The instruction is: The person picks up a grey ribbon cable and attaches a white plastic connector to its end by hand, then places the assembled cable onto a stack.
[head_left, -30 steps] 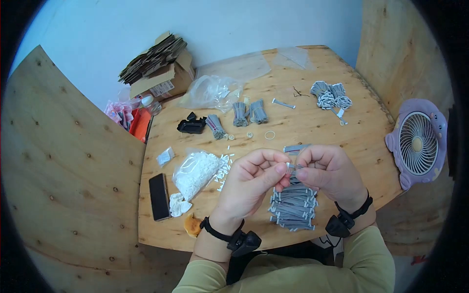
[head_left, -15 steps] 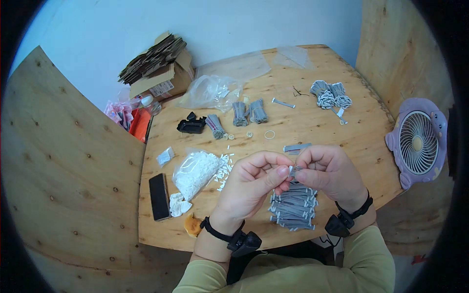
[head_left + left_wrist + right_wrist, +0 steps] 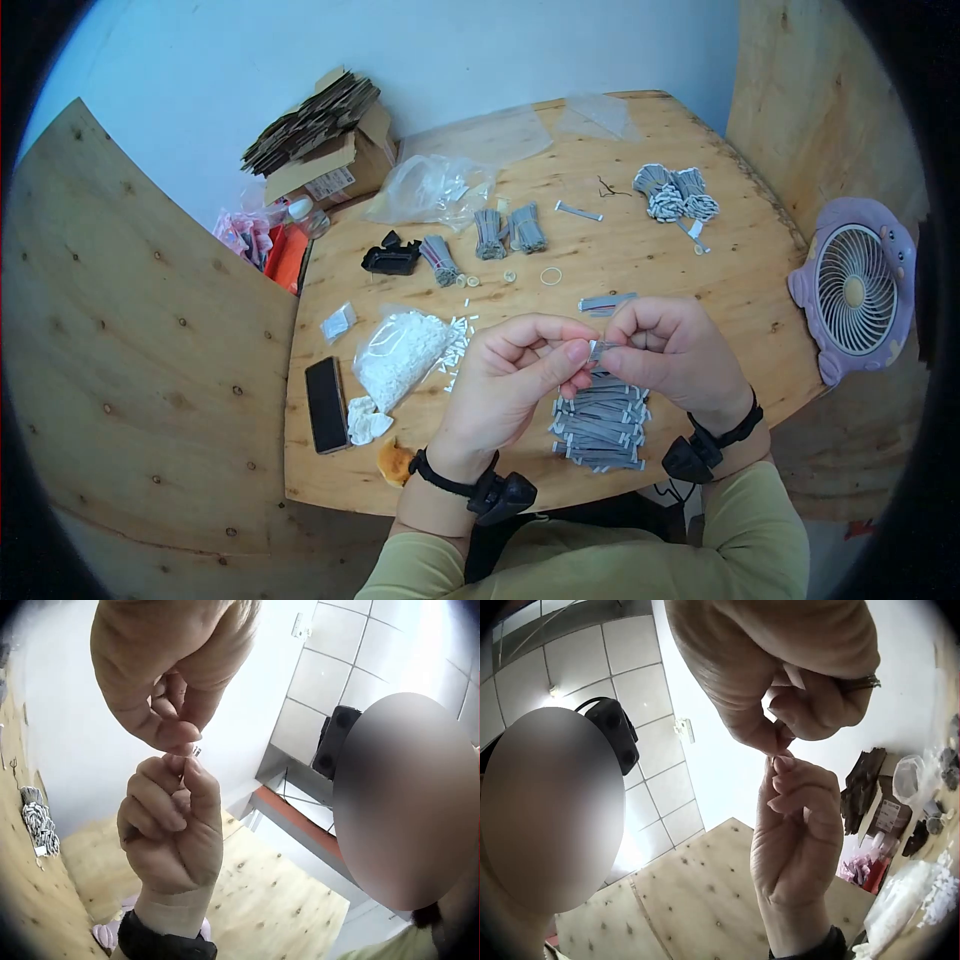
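Observation:
Both hands meet above the front of the wooden table. The left hand [image 3: 522, 375] pinches a small white connector [image 3: 594, 350] between thumb and index finger. Against it, the right hand [image 3: 672, 352] pinches the thin grey wire end at the connector's right side. In the left wrist view the fingertips of the two hands almost touch, a bit of the connector [image 3: 196, 751] showing between them. Below the hands lies a pile of short grey ribbon cables [image 3: 600, 425] with white ends; a few more cables [image 3: 606, 303] lie just beyond the hands.
A bag of white connectors [image 3: 402, 358] with loose ones beside it, a phone [image 3: 326, 404] and an orange-brown item [image 3: 395, 462] lie left. Bundled cables [image 3: 528, 228], a black holder [image 3: 392, 256] and a cardboard box [image 3: 345, 170] stand farther back. A purple fan [image 3: 856, 290] is right.
The fingertips have shifted very slightly around the connector, which has turned a little between them. Both hands keep their pinch in nearly the same place.

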`<state>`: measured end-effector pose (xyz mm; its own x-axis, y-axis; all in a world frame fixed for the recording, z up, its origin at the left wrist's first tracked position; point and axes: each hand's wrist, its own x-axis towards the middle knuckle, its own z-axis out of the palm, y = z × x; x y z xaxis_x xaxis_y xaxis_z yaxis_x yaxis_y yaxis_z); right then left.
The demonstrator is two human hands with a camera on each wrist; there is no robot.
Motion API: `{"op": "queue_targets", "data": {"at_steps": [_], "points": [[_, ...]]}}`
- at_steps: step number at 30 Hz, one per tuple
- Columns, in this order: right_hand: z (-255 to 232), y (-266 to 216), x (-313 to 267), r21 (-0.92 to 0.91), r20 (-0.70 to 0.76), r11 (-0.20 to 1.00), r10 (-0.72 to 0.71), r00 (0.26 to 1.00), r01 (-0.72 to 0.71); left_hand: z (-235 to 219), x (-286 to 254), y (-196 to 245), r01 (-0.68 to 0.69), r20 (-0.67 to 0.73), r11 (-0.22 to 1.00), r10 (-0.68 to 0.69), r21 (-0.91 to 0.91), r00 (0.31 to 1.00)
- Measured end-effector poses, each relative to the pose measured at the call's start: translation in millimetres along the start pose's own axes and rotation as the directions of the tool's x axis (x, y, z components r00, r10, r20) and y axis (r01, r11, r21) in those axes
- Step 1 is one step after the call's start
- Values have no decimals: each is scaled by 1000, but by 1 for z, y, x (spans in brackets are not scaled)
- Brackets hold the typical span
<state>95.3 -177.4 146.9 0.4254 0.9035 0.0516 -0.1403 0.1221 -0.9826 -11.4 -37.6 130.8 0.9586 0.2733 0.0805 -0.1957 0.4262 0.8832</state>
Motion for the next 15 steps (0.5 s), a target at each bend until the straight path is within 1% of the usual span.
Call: {"op": "queue_targets", "data": {"at_steps": [7,10,15], "points": [[-1,3,1,1,-29,1000,-4,1000,4,2,-1,1,-57,-14,996,58,66,998],[0,3,0,-20,-27,1000,-14,1000,13,4,-2,1,-62,-51,993,68,102,996],[0,4,0,-36,-14,999,-15,1000,15,3,-2,0,-95,-40,982,103,161,994]]}}
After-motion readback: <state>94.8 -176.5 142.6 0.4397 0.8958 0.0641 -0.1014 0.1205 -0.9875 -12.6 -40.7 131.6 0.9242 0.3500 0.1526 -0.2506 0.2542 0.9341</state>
